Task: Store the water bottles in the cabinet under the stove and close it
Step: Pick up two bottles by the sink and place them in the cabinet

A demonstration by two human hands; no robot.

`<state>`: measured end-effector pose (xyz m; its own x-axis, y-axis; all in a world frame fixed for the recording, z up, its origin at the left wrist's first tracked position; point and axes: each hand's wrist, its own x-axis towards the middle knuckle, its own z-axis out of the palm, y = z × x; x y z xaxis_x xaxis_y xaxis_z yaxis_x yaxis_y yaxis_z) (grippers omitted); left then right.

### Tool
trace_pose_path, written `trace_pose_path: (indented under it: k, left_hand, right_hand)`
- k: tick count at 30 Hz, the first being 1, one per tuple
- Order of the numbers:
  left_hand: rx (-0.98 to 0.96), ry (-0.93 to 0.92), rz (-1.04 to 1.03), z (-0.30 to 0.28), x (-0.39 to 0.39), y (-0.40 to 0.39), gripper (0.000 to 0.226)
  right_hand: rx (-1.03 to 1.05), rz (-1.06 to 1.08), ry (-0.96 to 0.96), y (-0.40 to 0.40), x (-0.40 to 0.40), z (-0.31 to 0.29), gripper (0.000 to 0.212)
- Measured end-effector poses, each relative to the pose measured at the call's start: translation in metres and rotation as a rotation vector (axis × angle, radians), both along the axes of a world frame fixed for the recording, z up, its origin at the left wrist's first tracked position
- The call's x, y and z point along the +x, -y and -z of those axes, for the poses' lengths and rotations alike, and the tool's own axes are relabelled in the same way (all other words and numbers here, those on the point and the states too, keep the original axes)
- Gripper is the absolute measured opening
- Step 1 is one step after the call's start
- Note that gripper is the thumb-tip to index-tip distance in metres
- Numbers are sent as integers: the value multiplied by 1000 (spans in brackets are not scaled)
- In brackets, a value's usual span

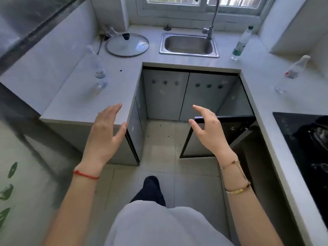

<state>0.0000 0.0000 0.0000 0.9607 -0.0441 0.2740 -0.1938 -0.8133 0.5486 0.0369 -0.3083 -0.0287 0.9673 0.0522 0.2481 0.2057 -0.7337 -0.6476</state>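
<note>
Three clear water bottles stand on the grey U-shaped counter: one with a pale label (98,68) on the left wing, one with a green label and green cap (241,43) right of the sink, and one with a red label (292,72) on the right wing. The black stove (307,144) lies at the right edge. Below it a cabinet door (218,137) stands swung open into the aisle. My left hand (106,134) is open and empty by the left counter's corner. My right hand (207,128) is open, fingers spread, just in front of the open door's top edge.
A steel sink (189,44) with a tall tap sits under the window. A glass pot lid (127,44) lies left of it. Two shut cabinet doors (188,96) face me under the sink. The tiled floor (159,157) forms a narrow aisle; my foot is on it.
</note>
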Motion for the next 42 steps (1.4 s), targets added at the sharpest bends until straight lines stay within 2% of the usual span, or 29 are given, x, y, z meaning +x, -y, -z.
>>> trace_pose_path:
  k: [9,20,34,42]
  left_hand:
    - [-6,-24,-131,20,107,-2,53]
    - [-18,-3,-358,12,239,-47,53]
    - [-18,46,-548,11,376,-111,51]
    - [5,-144,-620,25,471,-150,56]
  right_hand:
    - [-6,-95,-85,-12,134,18,49]
    - [-6,-280,-85,-88,321,3,46]
    - [-4,-409,-114,-149,435,-4,46]
    - [-31,-429,-111,-161,482,-10,46]
